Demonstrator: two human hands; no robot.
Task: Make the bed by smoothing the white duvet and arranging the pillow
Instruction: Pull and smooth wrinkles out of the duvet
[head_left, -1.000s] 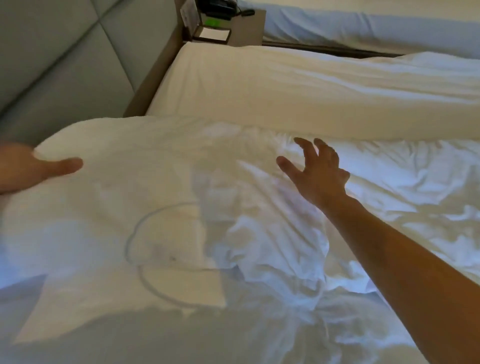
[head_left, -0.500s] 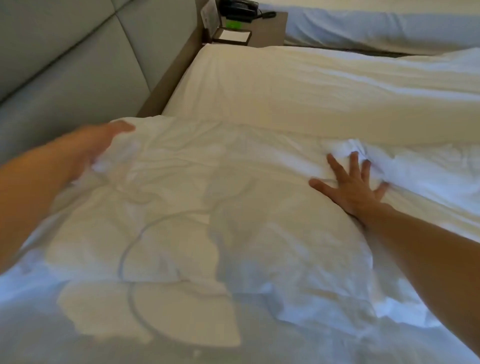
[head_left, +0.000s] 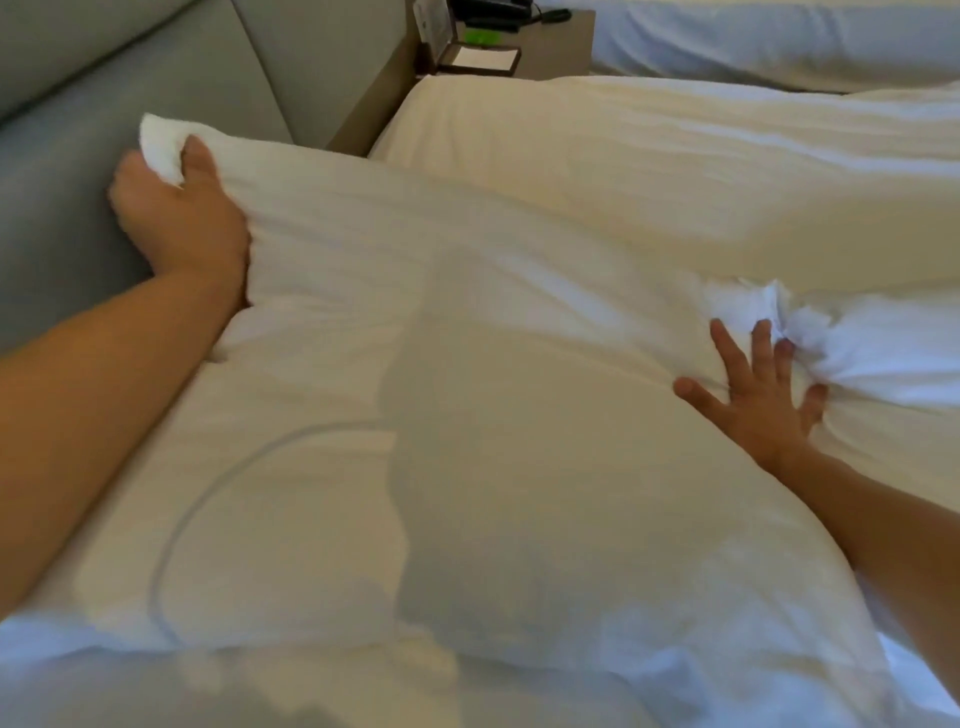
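Left hand (head_left: 176, 218) had its grip clamped on the top corner of the pillow (head_left: 467, 389), up by the grey headboard (head_left: 78, 182), while the right hand (head_left: 758, 395) lay flat on the pillow's other end, fingers spread, holding nothing. Pillow lay crosswise at that end, in front of a second pillow (head_left: 675, 182), with what I'd guess was the white duvet (head_left: 893, 353) bunched at the right fingertips (head_left: 761, 330). Yanking that one corner could've skewed it and rucked the bunched cloth worse.
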